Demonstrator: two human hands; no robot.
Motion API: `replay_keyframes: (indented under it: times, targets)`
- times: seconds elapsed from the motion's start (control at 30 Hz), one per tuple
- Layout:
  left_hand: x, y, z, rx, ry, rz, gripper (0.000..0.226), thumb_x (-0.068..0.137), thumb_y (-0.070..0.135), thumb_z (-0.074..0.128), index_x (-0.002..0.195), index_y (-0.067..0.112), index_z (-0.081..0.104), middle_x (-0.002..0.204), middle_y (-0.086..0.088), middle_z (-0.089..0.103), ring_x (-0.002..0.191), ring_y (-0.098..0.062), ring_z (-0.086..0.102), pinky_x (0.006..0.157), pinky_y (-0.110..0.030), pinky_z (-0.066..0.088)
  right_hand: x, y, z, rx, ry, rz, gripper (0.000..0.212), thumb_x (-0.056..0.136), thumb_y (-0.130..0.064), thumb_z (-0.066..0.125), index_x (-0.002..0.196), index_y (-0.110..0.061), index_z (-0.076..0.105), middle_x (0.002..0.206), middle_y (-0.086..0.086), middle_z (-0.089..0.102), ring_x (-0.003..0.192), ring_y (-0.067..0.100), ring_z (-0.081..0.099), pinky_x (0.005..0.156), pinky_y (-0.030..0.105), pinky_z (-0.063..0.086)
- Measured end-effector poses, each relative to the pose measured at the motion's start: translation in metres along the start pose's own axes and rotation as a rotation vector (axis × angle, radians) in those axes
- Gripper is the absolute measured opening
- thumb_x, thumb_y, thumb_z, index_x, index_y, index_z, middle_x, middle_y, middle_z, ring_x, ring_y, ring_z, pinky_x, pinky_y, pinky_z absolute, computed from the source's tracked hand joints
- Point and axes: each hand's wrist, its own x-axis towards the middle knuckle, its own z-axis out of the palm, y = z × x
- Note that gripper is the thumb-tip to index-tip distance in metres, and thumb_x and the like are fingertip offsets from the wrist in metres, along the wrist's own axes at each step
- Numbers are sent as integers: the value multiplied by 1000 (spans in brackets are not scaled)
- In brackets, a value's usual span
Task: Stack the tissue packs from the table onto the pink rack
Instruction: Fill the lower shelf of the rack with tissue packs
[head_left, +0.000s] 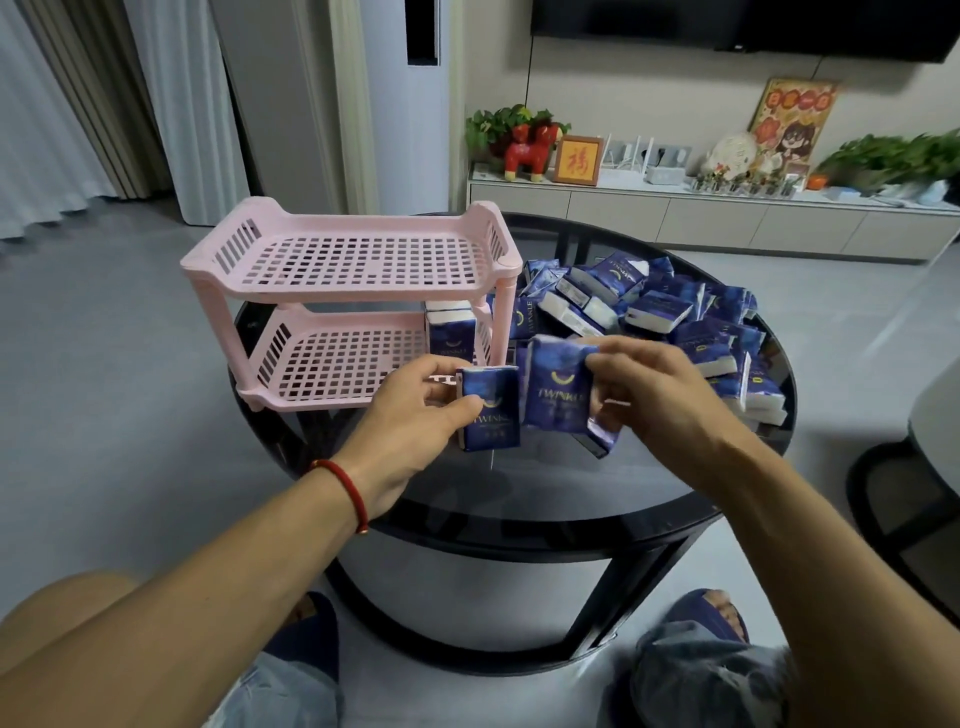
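1. Round dark glass tabletop (519, 499) lies under both hands.
2. Pink rack (332, 270) stands just beyond the left hand (415, 410); a few packs (451, 332) stand on its lower shelf.
3. Pile of tissue packs (675, 312) lies beyond the right hand (660, 395).
4. Left hand grips one upright pack (491, 410).
5. Right hand grips another pack (556, 384), perhaps more than one.

Support: we found a round dark glass table (519, 499) on a black frame.
Left side: a pink two-tier rack (353, 291) stood directly on the glass.
Right side: we noted a loose heap of blue tissue packs (670, 312) lying on the tabletop, just beside the rack.
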Motion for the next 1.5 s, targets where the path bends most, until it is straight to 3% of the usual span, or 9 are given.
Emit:
replay_keyframes:
  times: [0.1, 0.2, 0.33, 0.43, 0.53, 0.67, 0.87, 1.33, 1.5]
  targets:
    - [2, -3, 1, -40, -26, -16, 33, 91, -9, 64, 112, 16, 68, 108, -14, 76, 107, -36, 70, 95, -47, 58, -3, 7, 21, -205, -93, -12, 20, 104, -4, 51, 113, -7, 70, 70, 6, 65, 61, 14, 55, 54, 23, 46]
    - [3, -4, -1, -70, -67, -49, 38, 82, -13, 61, 111, 12, 65, 111, -16, 74, 98, -24, 69, 70, -24, 55, -1, 18, 33, -352, -93, -63, 16, 103, -6, 55, 109, -10, 70, 79, 7, 75, 64, 21, 63, 63, 36, 58]
    - [-3, -9, -7, 128, -97, 49, 58, 59, 13, 80, 113, 24, 61, 115, -2, 73, 105, -19, 72, 92, -39, 60, -1, 27, 41, -510, -73, -160, 12, 101, -12, 62, 109, -12, 70, 80, 5, 77, 67, 18, 74, 73, 34, 62]
    - [-5, -14, -12, 220, -76, 144, 58, 65, 7, 83, 113, 28, 58, 115, 6, 71, 102, -12, 72, 94, -43, 60, -2, 29, 46, -501, -28, -196, 15, 96, -16, 70, 110, -12, 70, 86, -1, 78, 70, 10, 74, 73, 27, 62]
    - [-7, -18, -18, 233, -94, 187, 58, 75, -8, 77, 119, 22, 55, 116, 4, 71, 104, -9, 72, 98, -41, 58, 0, 32, 47, -614, -49, -210, 36, 91, -27, 77, 124, -20, 64, 108, -8, 73, 73, 6, 73, 77, 29, 61]
    - [-8, -25, -24, 296, -164, 194, 59, 78, 5, 78, 125, 27, 50, 125, 7, 67, 115, -5, 67, 106, -42, 52, 0, 39, 57, -714, -142, -207, 62, 87, -30, 80, 142, -28, 51, 126, -12, 66, 79, 7, 71, 84, 35, 59]
    - [-4, -28, -30, 414, -124, 265, 61, 70, 39, 80, 126, 40, 54, 126, 15, 65, 122, -7, 61, 107, -42, 50, 4, 42, 62, -659, -99, -182, 45, 87, -23, 80, 125, -25, 59, 108, -14, 70, 83, 6, 71, 83, 37, 60]
    - [26, -9, -41, 413, 144, 445, 52, 76, 14, 85, 121, 27, 63, 113, 11, 71, 106, -5, 67, 100, -37, 55, 11, 33, 61, -534, 75, -166, 34, 95, -21, 69, 127, -22, 62, 112, -13, 70, 78, 6, 72, 74, 39, 63]
    - [41, -10, -35, 424, 234, 431, 51, 78, 10, 83, 122, 22, 61, 111, 11, 68, 102, -6, 65, 92, -11, 48, 17, 30, 62, -543, 196, -169, 31, 93, -15, 65, 124, -19, 63, 113, -15, 66, 79, -5, 66, 73, 23, 59]
